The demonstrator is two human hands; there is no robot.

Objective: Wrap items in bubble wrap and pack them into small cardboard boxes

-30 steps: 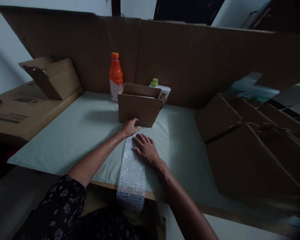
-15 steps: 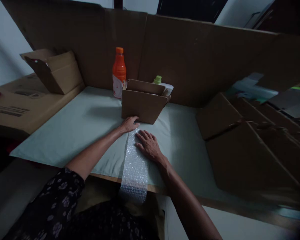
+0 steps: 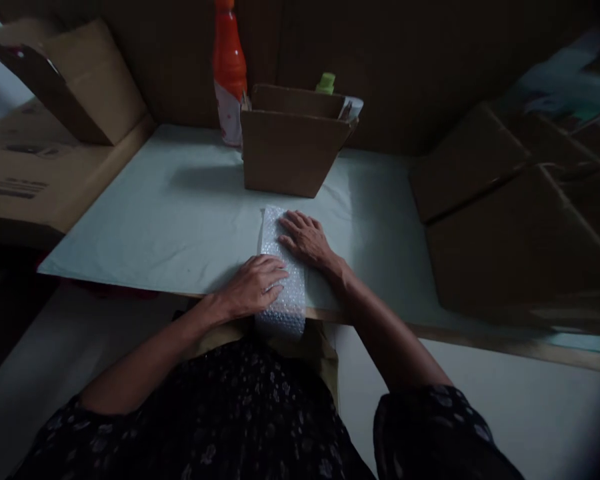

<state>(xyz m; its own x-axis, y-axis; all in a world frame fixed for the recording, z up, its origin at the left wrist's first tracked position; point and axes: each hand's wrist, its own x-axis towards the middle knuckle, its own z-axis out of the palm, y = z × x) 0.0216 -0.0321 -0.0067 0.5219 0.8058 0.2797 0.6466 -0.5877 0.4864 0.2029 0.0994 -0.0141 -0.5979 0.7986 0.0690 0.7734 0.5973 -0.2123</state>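
Bubble wrap (image 3: 271, 230) under L hand (image 3: 254, 285) & R hand (image 3: 306, 239), grips open, prob flat

Your left hand (image 3: 253, 285) has moved. Before, it was at the far end of the bubble wrap (image 3: 271, 233), right by the box (image 3: 290, 150). Now it has come back toward you and lies on the near end of the wrap, close to the edge of the table (image 3: 155, 220). The far end of the wrap is now bare. Your head has also tipped down and come closer, so the top of the orange bottle (image 3: 227, 67) is cut off.
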